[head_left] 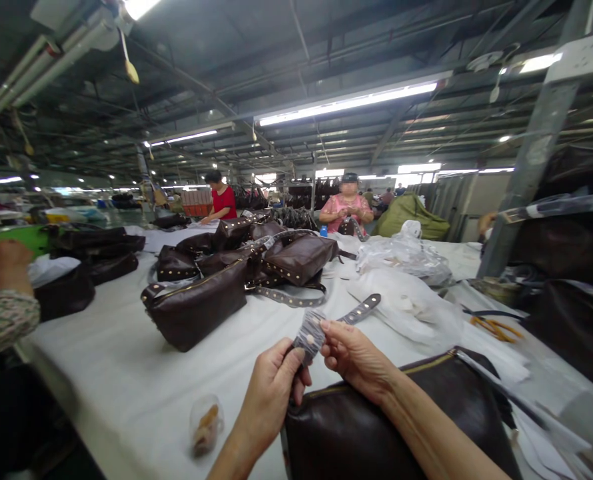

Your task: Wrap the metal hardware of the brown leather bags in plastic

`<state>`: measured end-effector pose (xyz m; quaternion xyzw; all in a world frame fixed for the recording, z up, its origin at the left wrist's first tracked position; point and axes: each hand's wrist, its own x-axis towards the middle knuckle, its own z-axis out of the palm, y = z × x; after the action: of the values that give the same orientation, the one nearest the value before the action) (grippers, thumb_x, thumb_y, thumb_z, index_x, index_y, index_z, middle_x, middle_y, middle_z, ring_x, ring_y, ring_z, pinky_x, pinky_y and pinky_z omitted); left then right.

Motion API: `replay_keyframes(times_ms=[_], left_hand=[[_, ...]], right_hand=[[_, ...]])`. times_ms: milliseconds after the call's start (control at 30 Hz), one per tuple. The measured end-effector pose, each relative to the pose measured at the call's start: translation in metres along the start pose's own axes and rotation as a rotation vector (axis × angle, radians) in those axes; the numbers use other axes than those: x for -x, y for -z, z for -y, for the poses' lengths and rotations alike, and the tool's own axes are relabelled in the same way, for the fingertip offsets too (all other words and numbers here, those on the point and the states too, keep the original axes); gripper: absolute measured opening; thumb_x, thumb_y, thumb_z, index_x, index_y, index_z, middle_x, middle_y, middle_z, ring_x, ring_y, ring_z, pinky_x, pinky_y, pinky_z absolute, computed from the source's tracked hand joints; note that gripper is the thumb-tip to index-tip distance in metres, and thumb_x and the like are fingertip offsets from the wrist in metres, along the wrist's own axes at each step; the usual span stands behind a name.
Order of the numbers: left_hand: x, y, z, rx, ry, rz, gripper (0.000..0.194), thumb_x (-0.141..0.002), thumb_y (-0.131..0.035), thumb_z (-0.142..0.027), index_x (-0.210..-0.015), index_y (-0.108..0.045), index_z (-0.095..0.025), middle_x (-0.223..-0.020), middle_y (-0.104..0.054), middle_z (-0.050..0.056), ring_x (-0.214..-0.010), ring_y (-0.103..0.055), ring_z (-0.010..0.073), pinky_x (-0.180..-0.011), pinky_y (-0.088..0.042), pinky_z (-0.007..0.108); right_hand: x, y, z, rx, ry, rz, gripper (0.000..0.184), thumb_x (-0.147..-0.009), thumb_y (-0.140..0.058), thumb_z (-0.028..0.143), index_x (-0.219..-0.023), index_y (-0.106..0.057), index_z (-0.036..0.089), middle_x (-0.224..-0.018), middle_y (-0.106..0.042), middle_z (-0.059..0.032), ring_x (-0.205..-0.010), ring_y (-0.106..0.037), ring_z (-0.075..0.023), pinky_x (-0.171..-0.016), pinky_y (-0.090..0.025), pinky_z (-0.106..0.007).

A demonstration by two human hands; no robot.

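Note:
My left hand (271, 393) and my right hand (356, 357) meet above a dark brown leather bag (376, 427) that lies in front of me. Both pinch a studded strap end (310, 335) partly wrapped in clear film. The strap (361, 309) runs away up and to the right over the white table (121, 373). Fingers of both hands are closed on it.
More brown bags (201, 300) are heaped at the table's middle, others at the left (91, 250). Plastic bags (406, 257), orange-handled scissors (494, 327), a small clear container (205, 423). A co-worker's hand and sleeve (6, 293) at left; two people across the table.

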<state>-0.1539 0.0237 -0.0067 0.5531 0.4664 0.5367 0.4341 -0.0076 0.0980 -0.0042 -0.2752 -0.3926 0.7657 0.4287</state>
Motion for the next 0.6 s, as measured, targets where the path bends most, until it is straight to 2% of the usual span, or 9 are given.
replay_keyframes(times_ms=[200, 400, 600], left_hand=[[0.0033, -0.004, -0.0065, -0.031, -0.004, 0.028, 0.03, -0.087, -0.05, -0.044, -0.075, -0.052, -0.017, -0.061, -0.054, -0.004, -0.04, -0.037, 0.0044, -0.04, -0.023, 0.019], [0.0005, -0.0052, 0.0027, -0.056, -0.022, -0.056, 0.035, -0.087, -0.051, -0.049, -0.069, -0.049, -0.018, -0.053, -0.046, -0.006, -0.042, -0.032, 0.0056, -0.041, -0.02, 0.02], [-0.0023, -0.0047, 0.0013, 0.001, 0.024, -0.033, 0.039, -0.081, -0.055, -0.054, -0.068, -0.048, -0.019, -0.051, -0.047, -0.006, -0.041, -0.031, 0.0055, -0.041, -0.02, 0.02]], right_hand=[[-0.0005, 0.0027, -0.0016, -0.02, 0.007, -0.017, 0.03, -0.065, -0.084, 0.032, -0.075, -0.061, 0.015, -0.061, -0.06, 0.0041, -0.049, -0.056, -0.0044, -0.042, -0.04, -0.012], [0.0, 0.0029, -0.0039, -0.013, -0.005, -0.035, 0.029, -0.064, -0.084, 0.032, -0.074, -0.061, 0.016, -0.06, -0.061, 0.0039, -0.049, -0.057, -0.0055, -0.043, -0.041, -0.014], [0.0007, 0.0015, -0.0029, -0.014, -0.011, -0.024, 0.031, -0.063, -0.084, 0.033, -0.073, -0.06, 0.016, -0.058, -0.059, 0.0048, -0.047, -0.055, -0.0044, -0.042, -0.038, -0.013]])
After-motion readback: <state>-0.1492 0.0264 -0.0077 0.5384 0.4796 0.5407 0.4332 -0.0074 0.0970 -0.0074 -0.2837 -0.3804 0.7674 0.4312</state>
